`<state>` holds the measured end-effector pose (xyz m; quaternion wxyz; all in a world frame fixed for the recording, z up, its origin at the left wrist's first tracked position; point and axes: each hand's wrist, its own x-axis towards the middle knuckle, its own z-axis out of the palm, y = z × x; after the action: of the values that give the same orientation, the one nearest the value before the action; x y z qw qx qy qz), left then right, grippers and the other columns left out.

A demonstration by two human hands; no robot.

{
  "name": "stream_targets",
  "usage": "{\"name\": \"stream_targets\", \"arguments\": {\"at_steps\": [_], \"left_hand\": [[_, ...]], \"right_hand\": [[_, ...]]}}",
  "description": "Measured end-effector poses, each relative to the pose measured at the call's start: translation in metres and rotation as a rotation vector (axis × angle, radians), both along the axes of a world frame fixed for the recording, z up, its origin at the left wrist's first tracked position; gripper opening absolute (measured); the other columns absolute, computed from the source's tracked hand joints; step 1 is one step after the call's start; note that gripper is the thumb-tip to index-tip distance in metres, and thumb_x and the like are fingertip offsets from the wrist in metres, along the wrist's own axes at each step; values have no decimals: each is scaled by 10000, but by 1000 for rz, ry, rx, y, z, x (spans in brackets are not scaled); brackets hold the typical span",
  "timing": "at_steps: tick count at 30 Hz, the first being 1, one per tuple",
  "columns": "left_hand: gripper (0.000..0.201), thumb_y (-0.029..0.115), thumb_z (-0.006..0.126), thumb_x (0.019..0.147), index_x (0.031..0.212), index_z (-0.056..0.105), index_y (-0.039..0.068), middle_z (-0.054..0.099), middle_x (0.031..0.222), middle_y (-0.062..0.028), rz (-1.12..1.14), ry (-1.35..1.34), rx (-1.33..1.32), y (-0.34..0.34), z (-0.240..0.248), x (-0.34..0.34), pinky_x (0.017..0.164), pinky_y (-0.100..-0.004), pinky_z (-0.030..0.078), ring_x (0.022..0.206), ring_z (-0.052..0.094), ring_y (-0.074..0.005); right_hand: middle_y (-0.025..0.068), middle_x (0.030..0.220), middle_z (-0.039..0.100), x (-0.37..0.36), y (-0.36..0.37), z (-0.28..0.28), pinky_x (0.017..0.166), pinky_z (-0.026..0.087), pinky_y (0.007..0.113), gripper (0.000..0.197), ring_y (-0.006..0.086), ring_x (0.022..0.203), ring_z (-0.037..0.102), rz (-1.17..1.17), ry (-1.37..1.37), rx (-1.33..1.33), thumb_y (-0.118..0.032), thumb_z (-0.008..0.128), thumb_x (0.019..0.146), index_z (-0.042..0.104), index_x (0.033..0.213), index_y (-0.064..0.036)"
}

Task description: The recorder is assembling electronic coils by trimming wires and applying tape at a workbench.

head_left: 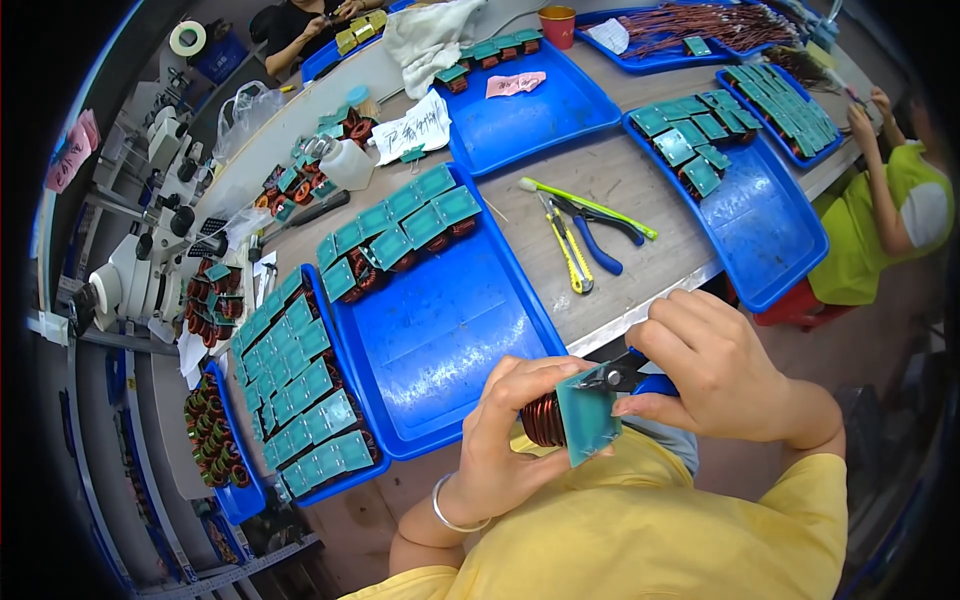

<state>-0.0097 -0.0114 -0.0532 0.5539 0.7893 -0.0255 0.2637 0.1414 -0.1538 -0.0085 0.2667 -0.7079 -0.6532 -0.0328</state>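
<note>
My left hand (510, 430) is wrapped round a copper-wound coil (542, 420) that is fixed to a flat green plate (588, 415). In my right hand (710, 365) are blue-handled cutters (625, 374), closed in the fist. Their dark jaws meet the upper part of the plate's face; the tips' exact contact is hard to make out. The nearest tray, a blue one (440, 340), lies beyond my left hand, with a group of similar coils on green plates (400, 225) at its far end.
On the table lie a yellow utility knife (570, 250), a green toothbrush (600, 205) and blue-handled pliers (597, 245). Trays of plated coils (300, 390) stand left, others right. A white bottle (346, 165) is further back. A person in a yellow-green top (880, 235) sits at right.
</note>
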Motion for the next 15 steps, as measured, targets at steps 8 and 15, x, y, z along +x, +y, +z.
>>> {"name": "stream_targets", "arguments": {"at_steps": [8, 15], "left_hand": [[668, 138, 839, 562, 1086, 445, 15, 574, 1023, -144, 29, 33, 95, 4, 1, 0, 790, -333, 464, 934, 565, -235], [606, 117, 819, 584, 1085, 495, 14, 579, 1032, -126, 95, 149, 46, 1, 3, -1, 797, -318, 452, 930, 563, -243]], "right_hand": [[109, 683, 462, 3, 3, -8, 534, 409, 350, 442, 275, 595, 488, 12, -38, -4, -429, 624, 745, 495, 783, -9], [105, 649, 465, 4, 4, -21, 508, 411, 334, 432, 265, 562, 497, 5, -37, 5, -417, 625, 756, 477, 751, -12]]}}
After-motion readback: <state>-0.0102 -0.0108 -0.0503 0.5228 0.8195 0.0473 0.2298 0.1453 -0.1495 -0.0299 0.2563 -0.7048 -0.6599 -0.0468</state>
